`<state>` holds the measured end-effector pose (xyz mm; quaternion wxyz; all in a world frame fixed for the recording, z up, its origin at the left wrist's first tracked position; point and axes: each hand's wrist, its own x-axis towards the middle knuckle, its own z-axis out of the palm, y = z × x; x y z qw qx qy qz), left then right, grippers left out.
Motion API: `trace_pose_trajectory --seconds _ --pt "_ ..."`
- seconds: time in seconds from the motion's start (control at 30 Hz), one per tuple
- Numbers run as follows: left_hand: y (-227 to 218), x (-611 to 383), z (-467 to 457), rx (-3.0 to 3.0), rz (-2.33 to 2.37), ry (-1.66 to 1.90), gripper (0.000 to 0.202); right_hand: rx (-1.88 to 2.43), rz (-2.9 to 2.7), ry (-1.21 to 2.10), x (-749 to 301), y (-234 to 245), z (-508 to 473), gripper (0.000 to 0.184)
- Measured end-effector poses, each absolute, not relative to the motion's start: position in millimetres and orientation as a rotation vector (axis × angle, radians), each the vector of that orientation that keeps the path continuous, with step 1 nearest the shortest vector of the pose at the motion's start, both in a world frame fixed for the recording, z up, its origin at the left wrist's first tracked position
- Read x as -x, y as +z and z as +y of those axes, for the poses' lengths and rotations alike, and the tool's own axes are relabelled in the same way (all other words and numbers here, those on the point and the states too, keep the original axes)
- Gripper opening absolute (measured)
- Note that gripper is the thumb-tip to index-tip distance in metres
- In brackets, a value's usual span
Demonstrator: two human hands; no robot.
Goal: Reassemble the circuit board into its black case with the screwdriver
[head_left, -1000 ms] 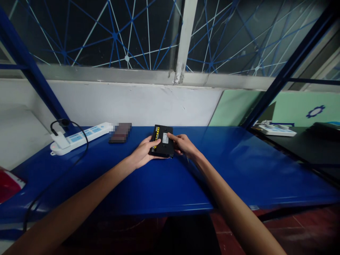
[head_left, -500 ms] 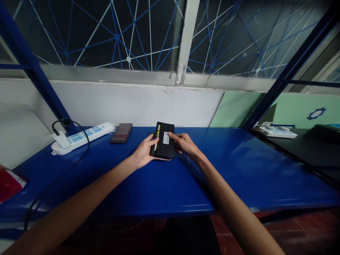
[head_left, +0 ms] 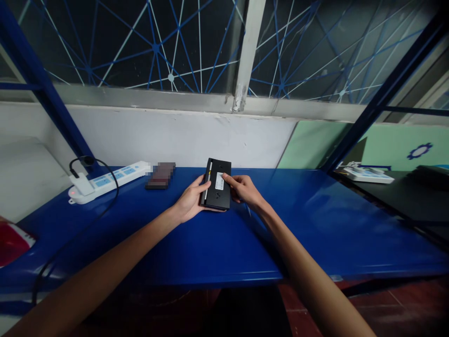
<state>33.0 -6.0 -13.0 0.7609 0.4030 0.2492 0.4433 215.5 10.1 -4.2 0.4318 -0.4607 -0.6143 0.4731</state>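
Note:
My left hand (head_left: 191, 200) grips a black video cassette (head_left: 224, 187) from its left side, thumb on the near face and fingers underneath. The cassette is tilted up above the blue table, with a white label in the middle of its face, two small round hubs and a pale strip with a little yellow along its left edge. My right hand (head_left: 243, 188) pinches its right edge, with the thumb tip beside the label and the other fingers curled. A thin pale line shows below the right wrist; I cannot make out what it is.
A white power strip (head_left: 121, 176) with a plugged-in adapter and black cable (head_left: 114, 199) lies at left. Beside it is a dark flat object (head_left: 154, 186), partly pixelated. A red and white item (head_left: 14, 243) sits at the left edge. Blue posts stand on the blue table (head_left: 315, 224).
The cassette has tipped slightly, so its left edge strip looks narrower and shows less yellow. Both hands keep their hold in nearly the same place.

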Motion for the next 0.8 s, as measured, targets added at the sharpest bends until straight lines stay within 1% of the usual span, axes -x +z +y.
trace_pose_trajectory --seconds 0.17,0.3,0.5,0.8 --pt "-12.3 -32.9 -6.8 -0.875 0.535 0.951 0.035 1.159 -1.566 1.118 -216.6 -6.1 11.3 0.050" --pt "-12.6 -33.6 -7.3 -0.878 0.540 0.956 0.034 1.160 -1.558 1.139 -216.6 -3.3 9.7 0.051" --pt "-12.5 -34.8 -6.7 -0.864 0.536 0.982 0.032 1.188 -1.539 1.153 -214.4 1.4 6.3 0.049" --pt "-12.7 -34.9 -7.4 -0.911 0.569 1.012 0.039 1.155 -1.543 1.111 -214.8 -6.8 11.4 0.051"
